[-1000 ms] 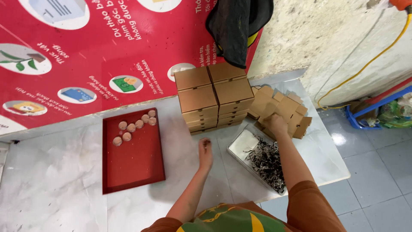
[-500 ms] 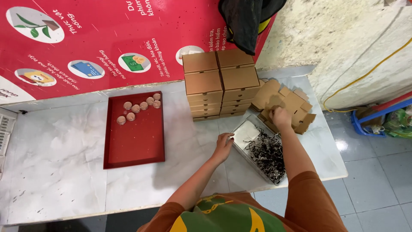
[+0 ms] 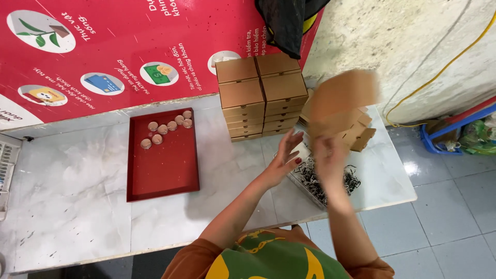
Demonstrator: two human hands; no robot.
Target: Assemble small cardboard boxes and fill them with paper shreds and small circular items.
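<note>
The right hand (image 3: 328, 155) grips a flat cardboard blank (image 3: 343, 95), blurred, raised above the tray of shredded paper (image 3: 330, 181); the blank's long axis runs up and away from the grip. The left hand (image 3: 287, 157), fingers spread and empty, hovers just left of the tray, nearer the blank's lower edge than the box stack (image 3: 261, 95).

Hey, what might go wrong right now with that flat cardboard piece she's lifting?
The right hand swings the flat cardboard up close beside the stacked boxes, so it may knock them. It also passes above the tray of shredded paper near the table edge, which a bump might push off.
</note>
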